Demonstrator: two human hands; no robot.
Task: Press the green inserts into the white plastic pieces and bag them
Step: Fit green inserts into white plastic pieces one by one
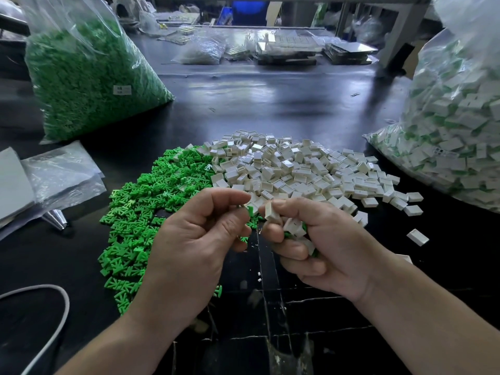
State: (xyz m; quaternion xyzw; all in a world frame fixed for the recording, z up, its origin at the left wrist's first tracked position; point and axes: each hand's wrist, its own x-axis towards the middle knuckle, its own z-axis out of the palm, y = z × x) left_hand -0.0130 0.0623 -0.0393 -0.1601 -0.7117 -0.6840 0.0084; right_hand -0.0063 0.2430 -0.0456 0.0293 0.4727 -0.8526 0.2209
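Note:
A heap of loose green inserts (140,212) lies on the black table, left of centre. Beside it on the right spreads a heap of white plastic pieces (297,169). My left hand (194,244) pinches a green insert (250,211) between thumb and fingertips. My right hand (319,247) pinches one white piece (271,213) at its fingertips, right next to the insert. Several more white pieces with green in them (297,230) sit curled in the right palm.
A large clear bag of green inserts (89,77) stands at the back left. A big clear bag of assembled white pieces (454,125) fills the right side. Flat empty bags (59,174) lie at the left, a white cable (54,315) at the lower left, trays at the far back.

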